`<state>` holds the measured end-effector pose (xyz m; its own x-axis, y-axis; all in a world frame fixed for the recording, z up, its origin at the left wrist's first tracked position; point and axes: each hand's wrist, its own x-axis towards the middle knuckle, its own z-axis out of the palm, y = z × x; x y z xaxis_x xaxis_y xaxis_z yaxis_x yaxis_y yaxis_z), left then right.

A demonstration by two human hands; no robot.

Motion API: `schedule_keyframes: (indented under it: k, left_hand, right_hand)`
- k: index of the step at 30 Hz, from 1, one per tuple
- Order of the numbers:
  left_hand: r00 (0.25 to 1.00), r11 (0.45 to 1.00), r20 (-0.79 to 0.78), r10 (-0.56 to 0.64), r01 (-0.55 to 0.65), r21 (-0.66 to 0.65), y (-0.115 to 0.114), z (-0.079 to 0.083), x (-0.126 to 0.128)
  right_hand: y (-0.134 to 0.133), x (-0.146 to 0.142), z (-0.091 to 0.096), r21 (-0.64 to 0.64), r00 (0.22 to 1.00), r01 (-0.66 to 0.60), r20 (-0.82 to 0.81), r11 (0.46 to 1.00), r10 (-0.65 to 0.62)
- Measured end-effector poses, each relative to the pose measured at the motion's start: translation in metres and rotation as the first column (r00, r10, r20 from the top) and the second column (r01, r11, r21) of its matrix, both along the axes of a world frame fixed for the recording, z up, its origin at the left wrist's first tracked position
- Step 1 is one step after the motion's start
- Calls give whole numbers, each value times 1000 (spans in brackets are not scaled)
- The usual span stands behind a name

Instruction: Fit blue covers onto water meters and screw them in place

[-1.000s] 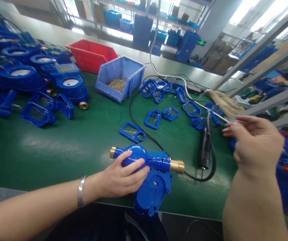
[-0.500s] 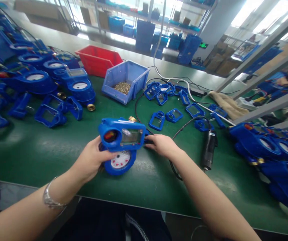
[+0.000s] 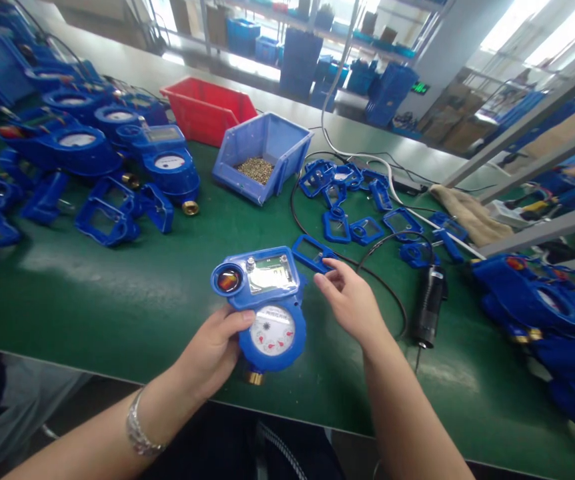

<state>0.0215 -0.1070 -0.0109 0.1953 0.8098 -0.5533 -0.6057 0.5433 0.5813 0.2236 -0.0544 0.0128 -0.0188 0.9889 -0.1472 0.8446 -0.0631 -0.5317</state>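
Observation:
My left hand (image 3: pixel 217 350) is closed on the left side of a blue water meter (image 3: pixel 272 333), its thumb on the edge of the round dial. The meter's face is turned up, with a rectangular display (image 3: pixel 270 275) above the dial and a brass fitting (image 3: pixel 255 379) at the bottom. To the right, my right hand (image 3: pixel 350 300) has its thumb and index finger apart and nothing between them. Its fingertips are close by a blue frame cover (image 3: pixel 310 253) on the green bench; whether they touch it I cannot tell.
A black electric screwdriver (image 3: pixel 428 310) lies on the right with its cable. Behind are a blue bin (image 3: pixel 237 170) of small brass-coloured screws and a red bin (image 3: pixel 202 110). Several loose frame covers (image 3: pixel 366 231) lie ahead. More meters crowd the left (image 3: pixel 167 163) and right (image 3: pixel 542 293).
The meter has tilted back so its face shows more fully, and has come nearer. My right hand has moved off the meter's side, and a frame cover now shows beside its fingers.

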Motion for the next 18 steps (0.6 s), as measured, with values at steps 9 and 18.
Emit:
schedule_keyframes:
  k: [9,18]
  left_hand:
    - [994,992,-85,-68,77,103,-2,0,-6]
    - [957,928,-253,144,-42,370,17,-5,-12]
  right_hand:
    - [-42,-36,-19,-158,733,136,-648,978,-207]
    - [-45,-53,-27,-319,284,128,-895,939,-343]
